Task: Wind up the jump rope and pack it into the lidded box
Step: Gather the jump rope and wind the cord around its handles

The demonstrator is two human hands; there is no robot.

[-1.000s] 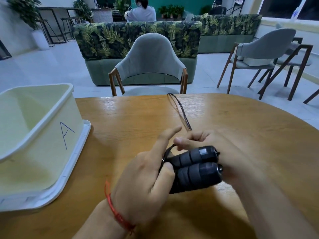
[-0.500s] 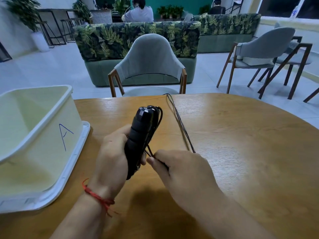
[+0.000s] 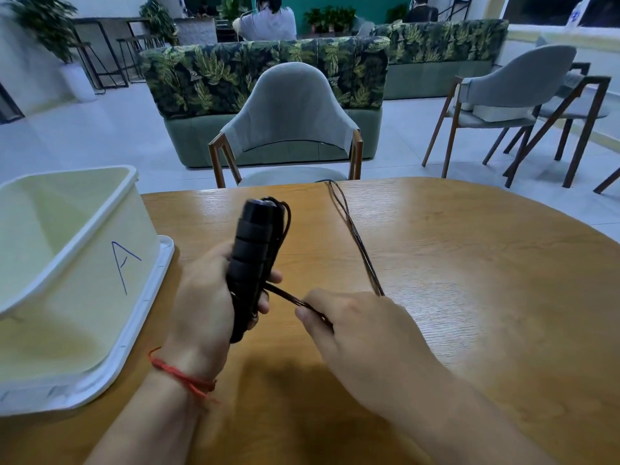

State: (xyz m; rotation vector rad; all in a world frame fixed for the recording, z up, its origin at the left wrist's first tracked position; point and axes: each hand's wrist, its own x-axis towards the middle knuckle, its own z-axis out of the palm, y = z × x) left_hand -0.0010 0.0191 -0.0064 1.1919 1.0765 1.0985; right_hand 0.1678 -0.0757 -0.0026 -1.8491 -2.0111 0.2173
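handles: your left hand (image 3: 204, 303) is wrapped tight around the black handles (image 3: 250, 263), held together near upright, tops tipped away from you, above the desk (image 3: 469, 280).
rope: doubled cord (image 3: 355, 236) runs from the bottom of the handles through your right hand (image 3: 362, 333), then out across the desk to the far edge. Most of it is still unwound; one strand already loops over the handle tops.
right hand: thumb and fingers pinched on the cord close to the handles, palm down, wrist low over the desk. The fingertips are partly hidden, so I'm reading the pinch from the taut line.
left hand pose: knuckles face the box, forearm comes in from lower left, red string (image 3: 181, 375) on the wrist.
box: open white box (image 3: 77, 236) marked "A" sits at your left, just beside the left hand, on what looks like its lid (image 3: 157, 290). Nothing visible inside.
step: I judge it early winding.
how: keep the cord taut, lay turns side by side down the handles, keep both strands together. Let cord slide through the pinch rather than dragging the tail.
risk: a slack loop could slip off the handle tops; the tail may snag at the desk edge.
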